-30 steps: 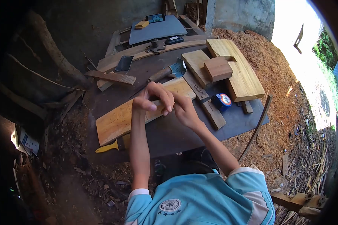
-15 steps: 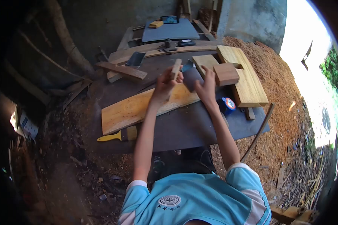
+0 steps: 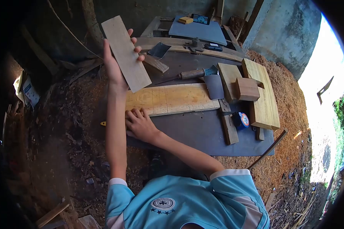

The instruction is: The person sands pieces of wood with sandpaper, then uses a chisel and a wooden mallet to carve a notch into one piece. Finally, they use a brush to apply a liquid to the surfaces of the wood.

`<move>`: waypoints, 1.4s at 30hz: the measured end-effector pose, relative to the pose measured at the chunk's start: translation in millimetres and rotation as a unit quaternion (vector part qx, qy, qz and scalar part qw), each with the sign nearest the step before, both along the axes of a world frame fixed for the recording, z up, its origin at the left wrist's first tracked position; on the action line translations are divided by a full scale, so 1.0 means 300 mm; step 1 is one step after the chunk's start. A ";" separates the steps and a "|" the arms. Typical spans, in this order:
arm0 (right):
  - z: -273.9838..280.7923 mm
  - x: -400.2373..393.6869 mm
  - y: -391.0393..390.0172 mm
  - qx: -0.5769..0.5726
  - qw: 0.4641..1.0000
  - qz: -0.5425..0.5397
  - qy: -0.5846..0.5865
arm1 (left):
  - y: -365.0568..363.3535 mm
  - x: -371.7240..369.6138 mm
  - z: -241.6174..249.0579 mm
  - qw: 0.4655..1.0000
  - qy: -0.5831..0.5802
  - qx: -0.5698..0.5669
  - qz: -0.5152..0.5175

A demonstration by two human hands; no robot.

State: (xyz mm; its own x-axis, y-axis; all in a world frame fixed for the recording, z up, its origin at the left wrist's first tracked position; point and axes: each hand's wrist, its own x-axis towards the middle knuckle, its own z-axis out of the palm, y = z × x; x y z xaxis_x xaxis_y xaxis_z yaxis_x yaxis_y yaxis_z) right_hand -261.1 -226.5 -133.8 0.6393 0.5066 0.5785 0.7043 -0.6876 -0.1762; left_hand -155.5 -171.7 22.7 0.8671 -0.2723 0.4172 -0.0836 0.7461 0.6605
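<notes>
My left hand [image 3: 116,68] holds up a flat rectangular piece of wood [image 3: 126,53], thumb on one edge and fingertips round the other. Below it, my right hand [image 3: 141,125] reaches across to the near edge of a long pale plank [image 3: 172,99], holding nothing that I can see. Its fingers are bent and apart; the thumb side is partly hidden. A paintbrush's yellow handle tip [image 3: 103,123] shows left of my left forearm, which covers much of the brush. A dark sheet of sandpaper [image 3: 214,87] rests on the plank's right end.
A chisel-like tool with a wooden handle [image 3: 192,74] lies behind the plank. On the right are a reddish wood block [image 3: 247,89], thick pale boards [image 3: 269,103], a blue tape measure [image 3: 240,120] and a narrow wood strip [image 3: 229,128]. Another dark sheet [image 3: 159,50] lies farther back.
My left hand has lifted the wood piece up and left, its broad face now showing. My right hand has let go of the sandpaper and moved left to the plank's near edge. The view has shifted.
</notes>
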 end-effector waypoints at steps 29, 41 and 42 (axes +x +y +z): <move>0.289 -0.058 -0.588 0.221 0.966 0.004 0.132 | -0.179 0.142 -0.258 0.988 0.121 0.045 -0.084; 0.291 0.050 -0.564 0.213 0.924 0.108 0.297 | -0.290 0.114 -0.457 0.973 0.204 0.023 -0.102; 0.294 0.082 -0.559 0.224 0.954 0.031 0.199 | -0.291 0.117 -0.457 0.973 0.204 0.019 -0.102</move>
State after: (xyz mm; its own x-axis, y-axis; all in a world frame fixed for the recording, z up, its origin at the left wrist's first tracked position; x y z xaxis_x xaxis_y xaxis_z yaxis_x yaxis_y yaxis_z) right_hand -236.6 -394.1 -45.6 0.8302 0.3100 0.4632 0.5572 -0.4395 -0.7045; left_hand -120.3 -259.0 -114.3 0.8848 -0.4646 0.0359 0.3389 0.6945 0.6347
